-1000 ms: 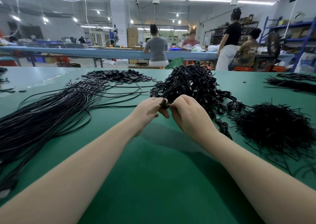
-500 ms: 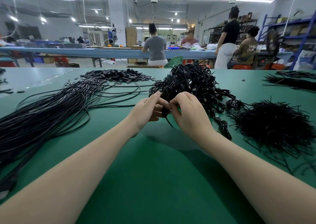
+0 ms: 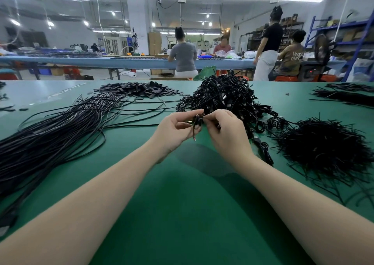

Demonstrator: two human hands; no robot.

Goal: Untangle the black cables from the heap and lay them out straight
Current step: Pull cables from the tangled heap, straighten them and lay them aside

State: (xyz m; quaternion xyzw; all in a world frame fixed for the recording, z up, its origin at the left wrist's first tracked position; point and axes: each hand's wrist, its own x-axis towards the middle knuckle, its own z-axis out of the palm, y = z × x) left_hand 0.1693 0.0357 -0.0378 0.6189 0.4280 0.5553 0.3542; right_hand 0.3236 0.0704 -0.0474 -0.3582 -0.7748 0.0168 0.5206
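Fingers of my left hand (image 3: 174, 130) and right hand (image 3: 226, 132) pinch one small coiled black cable (image 3: 197, 121) between them, its loose end hanging above the green table (image 3: 182, 214). Just beyond lies the tangled heap (image 3: 224, 96); straightened cables (image 3: 50, 135) stretch away at left.

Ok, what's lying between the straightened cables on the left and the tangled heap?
In the head view, between the straightened cables and the tangled heap: a few loose cable strands on the green table, and the left hand nearer.
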